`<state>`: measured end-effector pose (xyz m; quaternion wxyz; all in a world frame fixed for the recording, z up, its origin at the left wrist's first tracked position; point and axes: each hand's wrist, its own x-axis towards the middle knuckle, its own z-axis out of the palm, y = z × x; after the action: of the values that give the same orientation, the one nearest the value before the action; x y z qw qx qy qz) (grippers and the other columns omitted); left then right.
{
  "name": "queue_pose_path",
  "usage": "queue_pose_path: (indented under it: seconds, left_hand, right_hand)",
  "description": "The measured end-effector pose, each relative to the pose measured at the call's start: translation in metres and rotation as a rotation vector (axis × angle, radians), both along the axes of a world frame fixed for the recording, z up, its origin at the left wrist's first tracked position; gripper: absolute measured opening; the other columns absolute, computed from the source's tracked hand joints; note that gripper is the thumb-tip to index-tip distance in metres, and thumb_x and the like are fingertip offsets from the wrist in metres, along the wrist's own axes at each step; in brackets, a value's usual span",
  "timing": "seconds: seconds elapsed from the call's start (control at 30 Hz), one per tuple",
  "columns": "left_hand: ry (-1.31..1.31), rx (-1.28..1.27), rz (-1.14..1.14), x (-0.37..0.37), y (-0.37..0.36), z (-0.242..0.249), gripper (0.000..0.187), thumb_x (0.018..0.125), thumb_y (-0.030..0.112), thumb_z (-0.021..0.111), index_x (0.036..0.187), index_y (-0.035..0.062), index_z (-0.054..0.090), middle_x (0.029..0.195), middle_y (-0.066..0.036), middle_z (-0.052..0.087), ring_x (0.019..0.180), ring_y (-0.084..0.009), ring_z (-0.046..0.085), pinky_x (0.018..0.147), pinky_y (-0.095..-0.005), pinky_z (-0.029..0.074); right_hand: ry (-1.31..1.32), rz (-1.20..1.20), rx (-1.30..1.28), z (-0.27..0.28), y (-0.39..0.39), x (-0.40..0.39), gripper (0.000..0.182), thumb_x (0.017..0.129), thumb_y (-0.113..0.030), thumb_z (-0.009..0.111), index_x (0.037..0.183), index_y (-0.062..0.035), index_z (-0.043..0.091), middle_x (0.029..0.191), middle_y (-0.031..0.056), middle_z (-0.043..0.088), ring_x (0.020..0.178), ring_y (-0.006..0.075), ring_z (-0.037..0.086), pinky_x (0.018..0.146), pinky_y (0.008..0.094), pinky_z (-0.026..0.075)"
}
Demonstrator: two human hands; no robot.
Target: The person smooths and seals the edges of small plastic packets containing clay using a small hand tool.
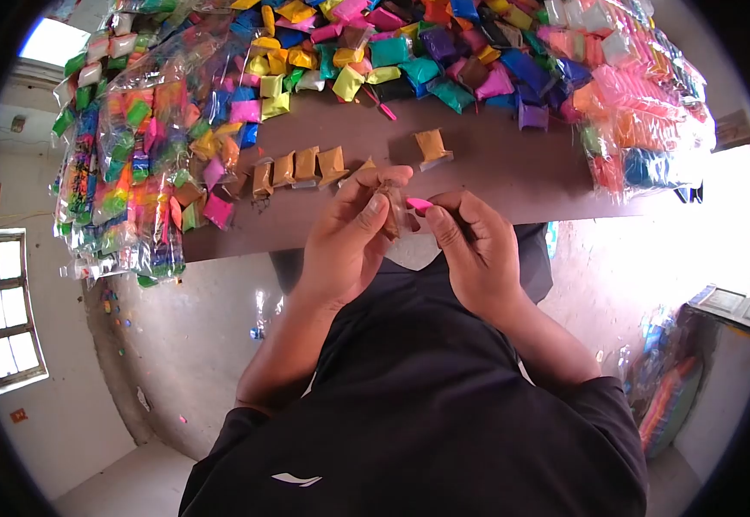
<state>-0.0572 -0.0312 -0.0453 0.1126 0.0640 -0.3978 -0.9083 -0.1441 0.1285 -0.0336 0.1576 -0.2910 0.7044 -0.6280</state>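
Note:
My left hand (349, 233) is closed on a small brown packet (391, 217) in clear wrap, pinched between thumb and fingers above the table's near edge. Close beside it, my right hand (484, 258) pinches a small bright pink piece (420, 205), its tip pointing at the packet; its exact kind is too small to tell. Beyond my left hand, several similar brown packets (306, 163) lie in a row on the brown table (513, 164). One more brown packet (432, 147) lies apart, farther right.
Colourful small packets (392, 52) are heaped along the table's far side. Clear bags of packets pile up at the left (146, 155) and the right (642, 112), reaching the table's ends. A thin pink stick (388, 111) lies before the heap. A barred window (4, 310) is at left.

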Motion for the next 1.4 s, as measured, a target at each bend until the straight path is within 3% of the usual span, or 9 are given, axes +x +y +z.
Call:
queue_pose_path:
  seconds: [0.07, 0.17, 0.43, 0.8, 1.2, 1.4]
  left_hand:
    - [-0.003, 0.032, -0.022, 0.002, 0.000, 0.001, 0.034, 0.107, 0.013, 0.054, 0.138, 0.0006, 0.053, 0.108, -0.005, 0.065, 0.103, -0.0166, 0.066, 0.095, -0.0336, 0.050]
    - [-0.001, 0.050, -0.011, 0.004, 0.002, 0.001, 0.032, 0.107, 0.012, 0.054, 0.137, -0.0002, 0.053, 0.113, -0.005, 0.065, 0.105, -0.0162, 0.066, 0.096, -0.0335, 0.050]
    - [0.006, -0.047, 0.022, 0.004, 0.009, 0.002, 0.030, 0.107, 0.010, 0.054, 0.133, -0.0024, 0.056, 0.121, -0.006, 0.064, 0.097, -0.0116, 0.062, 0.095, -0.0309, 0.049]
    - [-0.002, 0.035, 0.040, 0.004, 0.009, 0.001, 0.029, 0.107, 0.010, 0.052, 0.132, -0.0031, 0.057, 0.131, -0.010, 0.062, 0.109, -0.0168, 0.065, 0.097, -0.0332, 0.050]
    - [0.005, 0.030, 0.049, 0.005, 0.008, 0.005, 0.029, 0.107, 0.010, 0.053, 0.131, -0.0045, 0.058, 0.132, -0.011, 0.061, 0.106, -0.0182, 0.066, 0.096, -0.0340, 0.051]
    - [0.034, -0.032, 0.012, 0.004, 0.008, 0.004, 0.027, 0.106, 0.009, 0.053, 0.129, -0.0043, 0.060, 0.133, -0.009, 0.058, 0.094, -0.0124, 0.062, 0.088, -0.0297, 0.051]
  right_hand:
    - [-0.024, 0.002, -0.003, 0.000, -0.001, 0.001, 0.012, 0.100, -0.007, 0.064, 0.097, 0.0037, 0.067, 0.075, 0.0099, 0.066, 0.067, 0.0125, 0.057, 0.064, 0.0289, 0.047]
    - [-0.014, -0.003, -0.039, -0.003, -0.001, 0.002, 0.011, 0.099, -0.007, 0.064, 0.098, 0.0036, 0.067, 0.079, 0.0116, 0.069, 0.068, 0.0140, 0.061, 0.065, 0.0290, 0.049]
    - [0.003, 0.042, -0.071, -0.006, -0.003, 0.002, 0.007, 0.098, -0.004, 0.066, 0.099, 0.0027, 0.067, 0.081, 0.0122, 0.070, 0.071, 0.0166, 0.067, 0.067, 0.0292, 0.051]
    - [0.014, -0.017, -0.121, -0.011, 0.004, 0.003, 0.005, 0.096, -0.001, 0.066, 0.098, 0.0030, 0.065, 0.077, 0.0098, 0.067, 0.065, 0.0110, 0.058, 0.060, 0.0262, 0.046]
    - [-0.051, -0.024, -0.126, -0.010, 0.006, 0.005, 0.005, 0.096, -0.003, 0.067, 0.096, 0.0024, 0.066, 0.071, 0.0068, 0.062, 0.061, 0.0097, 0.053, 0.057, 0.0260, 0.043]
    - [-0.003, -0.008, -0.127, -0.012, 0.003, 0.006, 0.006, 0.096, -0.003, 0.067, 0.095, 0.0029, 0.066, 0.072, 0.0082, 0.065, 0.061, 0.0095, 0.056, 0.057, 0.0255, 0.044]
